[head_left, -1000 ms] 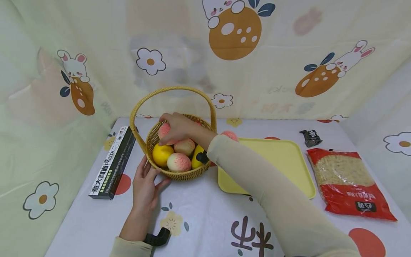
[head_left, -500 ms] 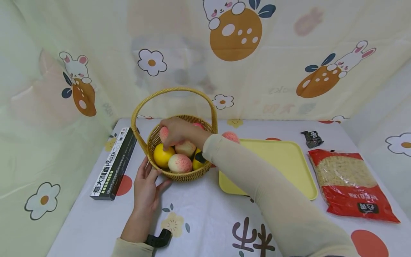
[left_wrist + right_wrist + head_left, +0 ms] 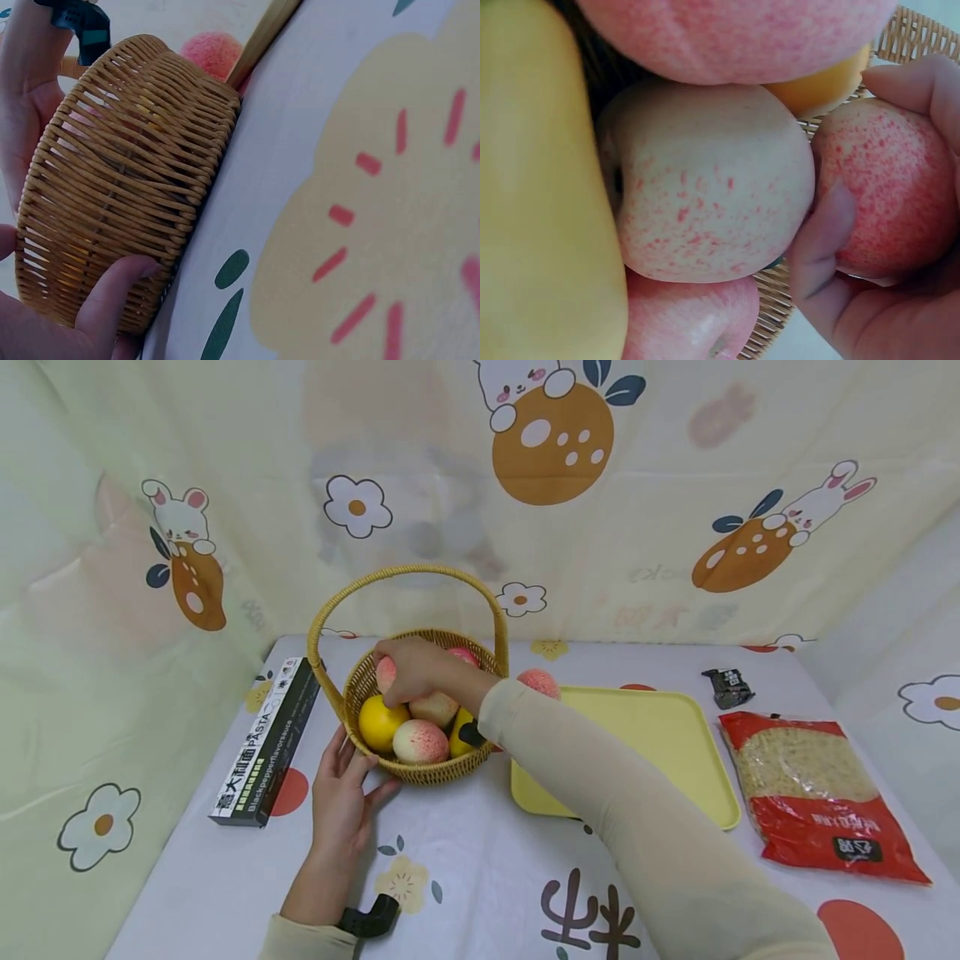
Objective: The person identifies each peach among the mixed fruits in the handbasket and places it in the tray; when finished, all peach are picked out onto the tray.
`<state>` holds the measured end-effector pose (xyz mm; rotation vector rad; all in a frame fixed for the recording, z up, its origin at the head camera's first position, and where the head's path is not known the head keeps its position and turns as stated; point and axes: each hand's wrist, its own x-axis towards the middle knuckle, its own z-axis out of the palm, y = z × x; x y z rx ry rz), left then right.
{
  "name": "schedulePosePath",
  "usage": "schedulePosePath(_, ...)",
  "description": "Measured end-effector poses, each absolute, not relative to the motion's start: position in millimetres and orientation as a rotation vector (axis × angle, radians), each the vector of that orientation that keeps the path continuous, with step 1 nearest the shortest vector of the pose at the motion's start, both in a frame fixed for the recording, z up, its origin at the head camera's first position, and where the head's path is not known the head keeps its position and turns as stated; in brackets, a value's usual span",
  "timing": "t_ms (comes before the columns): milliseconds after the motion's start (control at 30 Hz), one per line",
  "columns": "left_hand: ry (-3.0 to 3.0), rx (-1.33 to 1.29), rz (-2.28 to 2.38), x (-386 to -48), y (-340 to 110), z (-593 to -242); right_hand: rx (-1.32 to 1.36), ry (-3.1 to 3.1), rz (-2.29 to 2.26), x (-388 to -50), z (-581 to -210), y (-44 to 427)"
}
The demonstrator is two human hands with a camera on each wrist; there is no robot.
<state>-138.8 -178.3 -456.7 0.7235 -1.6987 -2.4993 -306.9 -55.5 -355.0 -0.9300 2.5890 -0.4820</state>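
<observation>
A wicker basket (image 3: pixel 442 772) with a tall handle holds several fruits, among them an orange-yellow one (image 3: pixel 381 724) and a pale speckled one (image 3: pixel 420 742). Inside its left part, my right hand (image 3: pixel 416 670) grips a red-speckled peach (image 3: pixel 386 674); the right wrist view shows thumb and fingers curled round this peach (image 3: pixel 892 187), beside a pale fruit (image 3: pixel 712 180). My left hand (image 3: pixel 339 797) rests against the basket's front left side, and in the left wrist view its thumb lies along the woven wall (image 3: pixel 120 180), fingers spread rather than curled.
Right of the basket lies a yellow tray (image 3: pixel 645 735), with a pink fruit (image 3: pixel 538 682) at its back left corner. Farther right are a red noodle bag (image 3: pixel 825 797) and a small black packet (image 3: pixel 727 687). A black pasta box (image 3: pixel 266 743) lies at the left.
Since a second ago, my right hand has lowered slightly in the basket with the peach, its fingers more tucked in. My left hand has kept its place against the basket.
</observation>
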Motion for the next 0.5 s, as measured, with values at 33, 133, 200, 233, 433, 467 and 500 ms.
schedulePosePath(33, -1.700, 0.724, -2.499, -139, -178, -457, -0.934, 2.589, -0.481, -307, -355, -55)
schedulePosePath(133, -1.705, 0.721, -2.498, -139, -178, -456, -0.960, 2.588, -0.478, -308, -356, -53)
schedulePosePath(200, -1.709, 0.721, -2.497, -139, -178, -456, -0.970, 2.581, -0.481, -308, -356, -51)
schedulePosePath(233, -1.705, 0.721, -2.498, -139, -178, -456, -0.975, 2.576, -0.484, -308, -356, -50)
schedulePosePath(433, -1.698, 0.719, -2.495, -138, -179, -458, -0.989, 2.546, -0.541, -308, -355, -44)
schedulePosePath(467, -1.701, 0.716, -2.493, -138, -179, -457, -0.987, 2.544, -0.559, -308, -355, -42)
schedulePosePath(500, -1.701, 0.713, -2.493, -138, -179, -457, -0.983, 2.543, -0.580, -308, -355, -41)
